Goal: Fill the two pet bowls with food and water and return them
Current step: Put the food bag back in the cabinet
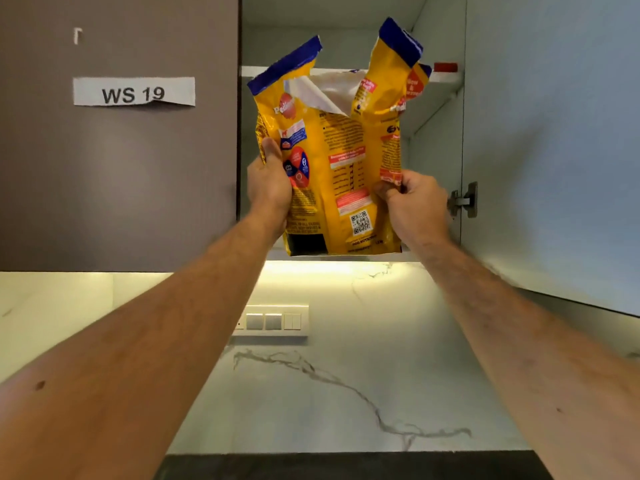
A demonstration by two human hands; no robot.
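both hands grip the torn-open food bag [332, 174] at the open cupboard [436, 140]: left hand [268, 188] wraps its left edge, right hand [412, 202] pinches the right. keep it upright so no kibble spills. bowls unseen.

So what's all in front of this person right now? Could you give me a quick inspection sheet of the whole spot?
Surface: a dark counter edge shows at the bottom; no bowls in view.
Job's things: yellow pet food bag, top torn open, held upright in front of the open wall cabinet.
Clutter: a small red thing on the upper cabinet shelf, too small to identify.
Hands: left hand grips the bag's left edge; right hand pinches its right edge.
Cables: nothing seen.
Surroundings: closed brown cabinet door with a paper label reading WS 19; open door at right with its hinge; marble wall with a switch plate.
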